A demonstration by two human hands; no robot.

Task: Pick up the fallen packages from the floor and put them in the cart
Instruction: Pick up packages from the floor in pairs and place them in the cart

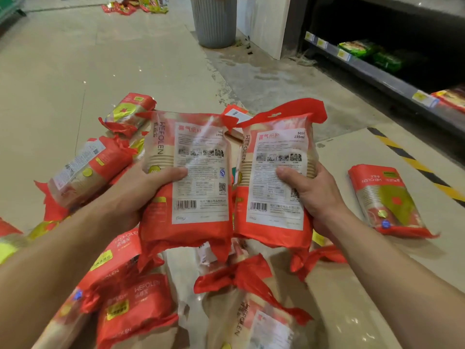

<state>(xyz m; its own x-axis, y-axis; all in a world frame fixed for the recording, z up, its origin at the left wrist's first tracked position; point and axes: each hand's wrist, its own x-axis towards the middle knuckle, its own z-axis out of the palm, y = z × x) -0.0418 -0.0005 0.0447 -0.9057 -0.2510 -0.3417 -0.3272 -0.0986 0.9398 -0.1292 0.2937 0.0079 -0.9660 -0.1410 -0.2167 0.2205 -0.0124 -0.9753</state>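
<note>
Red-and-clear film: left-hand package [193,172] gripped by left hand [148,185], thumb across the label, fingers curled behind; right-hand package [279,177] gripped likewise by right hand [319,197]. Both held clear of the floor [100,71], side by side at centre. Step in hand, by judgement: pickup of this pair complete, transfer pending. Next move: locating the cart, not in view, then lowering both in without losing either grip. Fallen packages [130,306] strewn from 6 to 9 o'clock; lone package [387,202] at 3 o'clock; far heap [136,5] at 11 o'clock. Grey ribbed bin [215,21] at 12 o'clock, contents hidden. Shelf [377,79] at 2 o'clock, green packs [357,47] on it.
</note>
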